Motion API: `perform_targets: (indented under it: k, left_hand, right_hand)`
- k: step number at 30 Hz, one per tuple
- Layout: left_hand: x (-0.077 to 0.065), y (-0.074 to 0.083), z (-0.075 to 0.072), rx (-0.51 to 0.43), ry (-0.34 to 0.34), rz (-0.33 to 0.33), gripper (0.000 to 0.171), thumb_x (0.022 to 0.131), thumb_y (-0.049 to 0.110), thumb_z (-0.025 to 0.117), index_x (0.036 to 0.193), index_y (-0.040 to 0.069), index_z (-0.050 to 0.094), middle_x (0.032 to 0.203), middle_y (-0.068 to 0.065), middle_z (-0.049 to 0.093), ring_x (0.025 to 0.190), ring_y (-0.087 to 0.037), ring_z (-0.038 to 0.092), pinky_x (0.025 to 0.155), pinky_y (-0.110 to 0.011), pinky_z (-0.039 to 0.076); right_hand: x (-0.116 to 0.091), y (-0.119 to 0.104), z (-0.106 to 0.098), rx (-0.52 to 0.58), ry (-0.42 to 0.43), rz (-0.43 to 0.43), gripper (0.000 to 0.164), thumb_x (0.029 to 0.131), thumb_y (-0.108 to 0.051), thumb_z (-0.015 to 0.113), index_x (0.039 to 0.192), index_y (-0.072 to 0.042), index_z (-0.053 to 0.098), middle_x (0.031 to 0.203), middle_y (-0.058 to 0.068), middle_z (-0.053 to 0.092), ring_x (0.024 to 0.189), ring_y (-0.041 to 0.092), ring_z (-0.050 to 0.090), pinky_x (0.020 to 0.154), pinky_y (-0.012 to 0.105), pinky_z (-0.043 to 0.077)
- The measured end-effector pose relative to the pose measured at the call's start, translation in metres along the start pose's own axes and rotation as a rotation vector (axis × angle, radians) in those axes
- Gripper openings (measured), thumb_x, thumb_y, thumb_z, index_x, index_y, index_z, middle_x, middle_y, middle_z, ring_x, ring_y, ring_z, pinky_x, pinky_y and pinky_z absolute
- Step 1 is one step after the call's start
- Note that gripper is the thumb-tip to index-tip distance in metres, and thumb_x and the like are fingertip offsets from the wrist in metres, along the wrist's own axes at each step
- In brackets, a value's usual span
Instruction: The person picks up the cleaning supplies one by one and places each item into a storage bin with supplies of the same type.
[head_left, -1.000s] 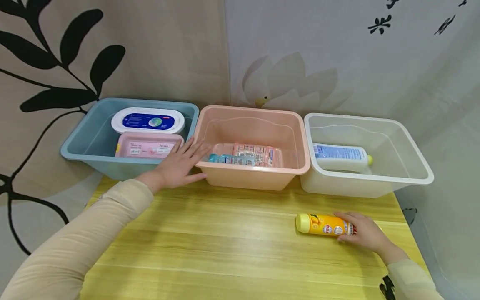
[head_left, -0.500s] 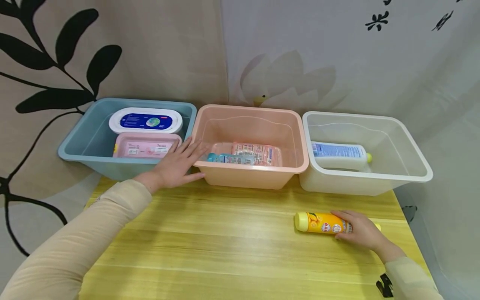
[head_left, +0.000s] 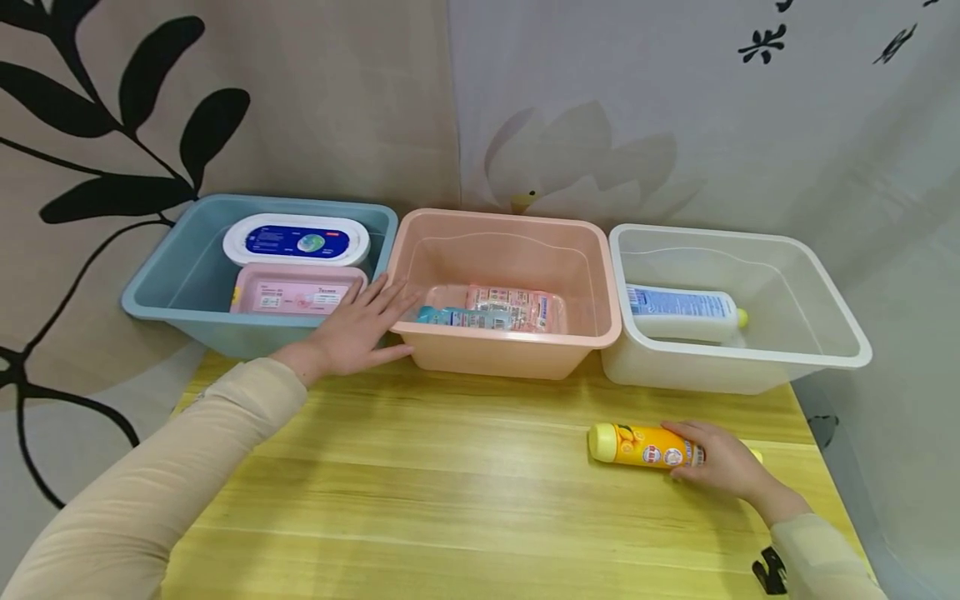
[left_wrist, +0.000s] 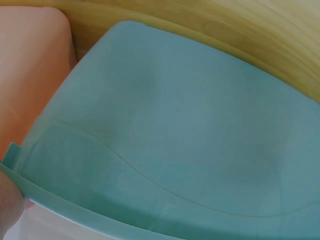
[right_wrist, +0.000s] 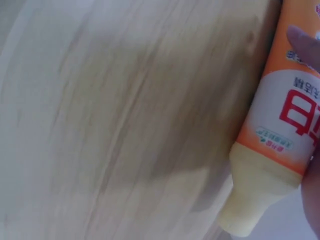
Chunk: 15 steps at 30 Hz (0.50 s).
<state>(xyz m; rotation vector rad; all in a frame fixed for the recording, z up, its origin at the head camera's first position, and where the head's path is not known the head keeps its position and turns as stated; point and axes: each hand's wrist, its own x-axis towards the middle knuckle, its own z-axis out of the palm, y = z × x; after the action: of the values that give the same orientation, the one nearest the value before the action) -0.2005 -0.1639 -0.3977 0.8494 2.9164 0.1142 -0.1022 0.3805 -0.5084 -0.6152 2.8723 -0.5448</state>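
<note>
In the head view my right hand (head_left: pixel 723 462) grips a yellow dish soap bottle (head_left: pixel 645 445) that lies on its side on the wooden table. The bottle's broad yellow end points left. The right wrist view shows its orange and white label (right_wrist: pixel 280 110) and a narrow pale end, with a fingertip (right_wrist: pixel 302 45) over the label. My left hand (head_left: pixel 354 332) is spread flat, its fingers over the meeting rims of the blue bin (head_left: pixel 247 333) and the pink bin (head_left: pixel 510 354). The blue bin's outer wall (left_wrist: pixel 185 115) fills most of the left wrist view.
Inside the blue bin are a white tub (head_left: pixel 297 240) and a pink pack (head_left: pixel 288 292). Clear packages (head_left: pixel 517 307) and a blue item (head_left: pixel 461 318) lie in the pink bin. A white bin (head_left: pixel 720 375) at right holds a white bottle (head_left: pixel 682 315). Patterned cloth hangs behind.
My right hand and the dish soap bottle have shifted very slightly left and away from me on the table. My left hand stays in place on the rims.
</note>
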Motion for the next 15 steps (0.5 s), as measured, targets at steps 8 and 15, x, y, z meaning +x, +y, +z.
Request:
perform_targets:
  k: [8,15]
  left_hand:
    - [0.0004,0.0009,-0.0014,-0.005,0.007,-0.004,0.080,0.090,0.053,0.051,0.152,0.027,0.008,0.159,-0.010,0.007,0.146,-0.034,-0.002,0.115,-0.058,-0.001]
    - [0.0001,0.0008,-0.0009,-0.010,0.004,0.004,0.080,0.090,0.053,0.051,0.152,0.027,0.006,0.159,-0.011,0.006,0.146,-0.035,-0.002,0.114,-0.059,-0.001]
  right_hand:
    - [-0.0031,0.0046,-0.0056,0.006,-0.015,-0.017,0.073,0.062,-0.028,0.085,0.126,-0.007,0.057,0.117,0.019,0.061,0.102,0.039,0.059,0.084,0.056,0.047]
    - [-0.0063,0.0097,-0.0017,0.002,0.052,-0.066,0.066,0.061,-0.025,0.085,0.120,-0.006,0.061,0.112,0.016,0.066,0.098,0.036,0.062,0.082,0.053,0.049]
